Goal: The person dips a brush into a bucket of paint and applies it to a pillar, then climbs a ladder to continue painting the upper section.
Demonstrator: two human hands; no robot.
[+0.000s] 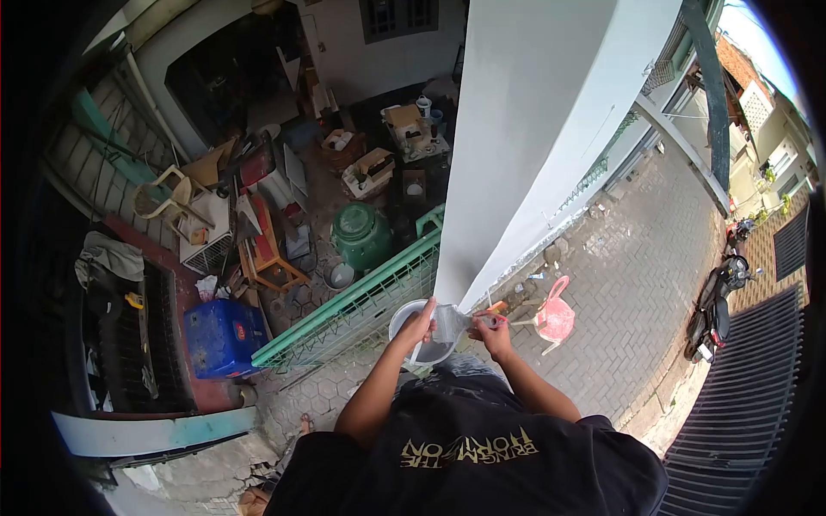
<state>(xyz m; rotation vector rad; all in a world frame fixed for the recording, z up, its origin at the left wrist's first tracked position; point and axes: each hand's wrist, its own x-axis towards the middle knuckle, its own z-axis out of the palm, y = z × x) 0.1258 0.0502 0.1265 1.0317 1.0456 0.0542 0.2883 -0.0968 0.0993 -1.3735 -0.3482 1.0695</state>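
Note:
In the lower middle, my left hand (419, 328) is closed on the rim of a white bucket (402, 320). My right hand (493, 334) is wrapped round the reddish handle of a wide paintbrush (448, 325). The brush's pale grey head lies over the bucket's right side, close to the fingers of my left hand. Inside the bucket, the contents look greyish and are partly hidden by the hand and brush. Just above the brush is the foot of a tall white pillar (508, 129).
A green metal fence (344, 303) runs left from the pillar. Beyond it are a green barrel (360, 234), a blue box (225, 337) and cluttered furniture. A pink chair (555, 320) stands right of my hands on the paving. A motorcycle (714, 308) is parked at the far right.

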